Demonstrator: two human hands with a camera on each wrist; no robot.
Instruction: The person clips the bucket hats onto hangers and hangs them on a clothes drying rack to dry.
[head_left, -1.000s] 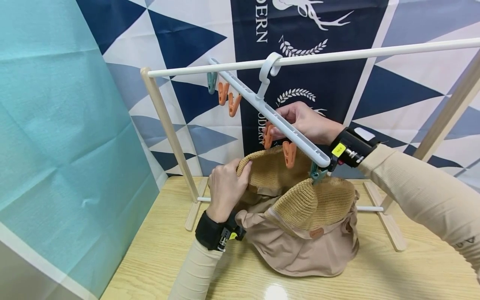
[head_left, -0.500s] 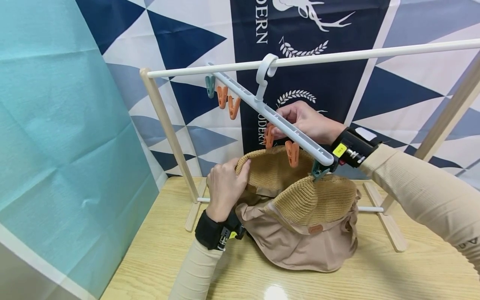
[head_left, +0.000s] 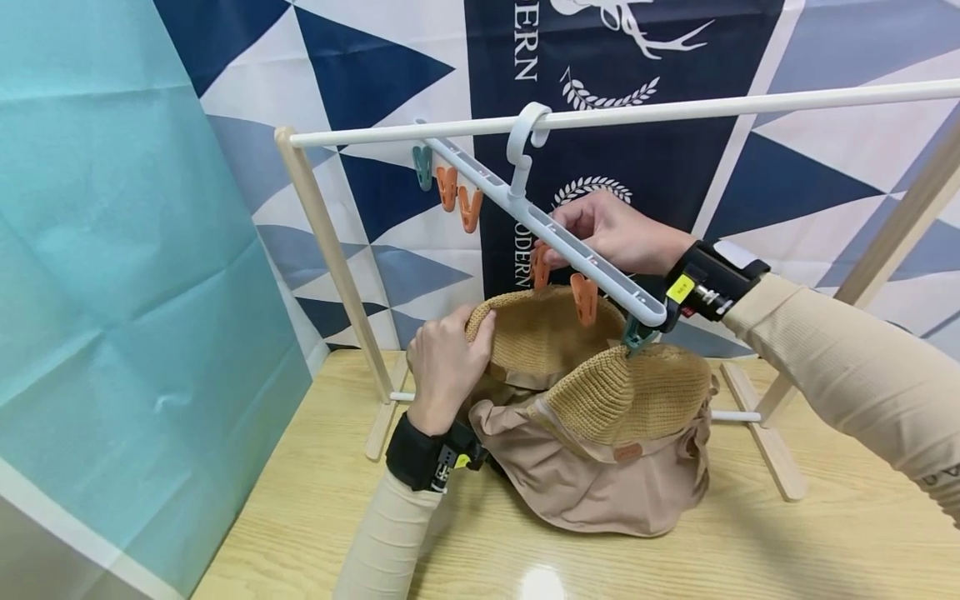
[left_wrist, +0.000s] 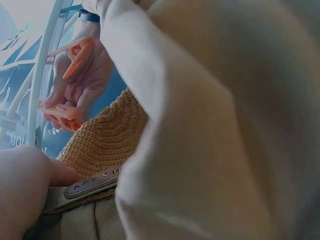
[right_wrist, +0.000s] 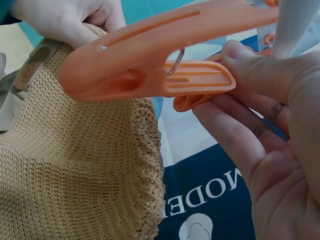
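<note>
A sun hat (head_left: 600, 400) with a tan knitted crown and brown cloth brim hangs by its near knitted edge from a teal clothespin (head_left: 637, 335) at the hanger's near end. My left hand (head_left: 446, 362) grips the far knitted edge, thumb on the near side. With thumb and fingers my right hand (head_left: 622, 233) pinches an orange clothespin (head_left: 540, 267) on the light-blue hanger (head_left: 570, 246). That pinched clothespin (right_wrist: 187, 102) also shows in the right wrist view, behind another orange clothespin (right_wrist: 115, 72). Brim cloth (left_wrist: 200, 140) covers much of the left wrist view.
The hanger hooks over a white rod (head_left: 697, 110) of a wooden-legged rack (head_left: 322, 250). A teal clothespin (head_left: 422, 167) and two orange clothespins (head_left: 459, 196) hang at its far end. A patterned cloth (head_left: 390, 67) stands behind; below is a wooden table (head_left: 300, 517).
The brim's lower edge has risen slightly over the table, and the hanger has swung a little. Both hands keep their holds.
</note>
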